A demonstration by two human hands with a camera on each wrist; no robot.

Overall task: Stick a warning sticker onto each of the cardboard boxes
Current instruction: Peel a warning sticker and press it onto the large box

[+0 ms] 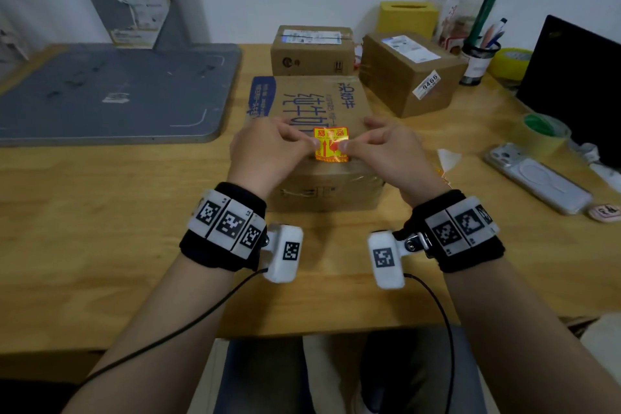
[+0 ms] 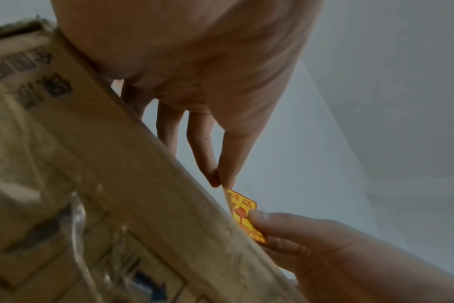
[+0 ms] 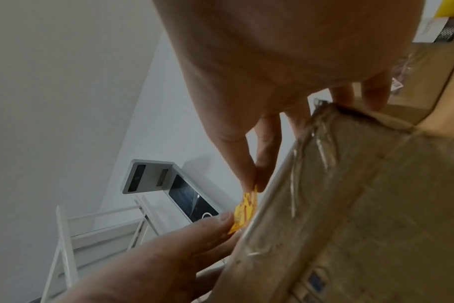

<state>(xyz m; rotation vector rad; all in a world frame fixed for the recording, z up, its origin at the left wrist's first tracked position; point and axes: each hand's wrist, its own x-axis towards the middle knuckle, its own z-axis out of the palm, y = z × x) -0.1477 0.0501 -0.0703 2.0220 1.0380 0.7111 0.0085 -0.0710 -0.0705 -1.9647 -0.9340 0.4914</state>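
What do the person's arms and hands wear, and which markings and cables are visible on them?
Both forearms are bare, with no sleeves or gloves. The left hand and the right hand each have a black wristband carrying white blocks with black-and-white square markers. A white camera unit with its own marker hangs from each band, and a thin black cable runs back from each.

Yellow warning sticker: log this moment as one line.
yellow-and-red warning sticker | pinched by left hand and right hand | above printed brown cardboard box
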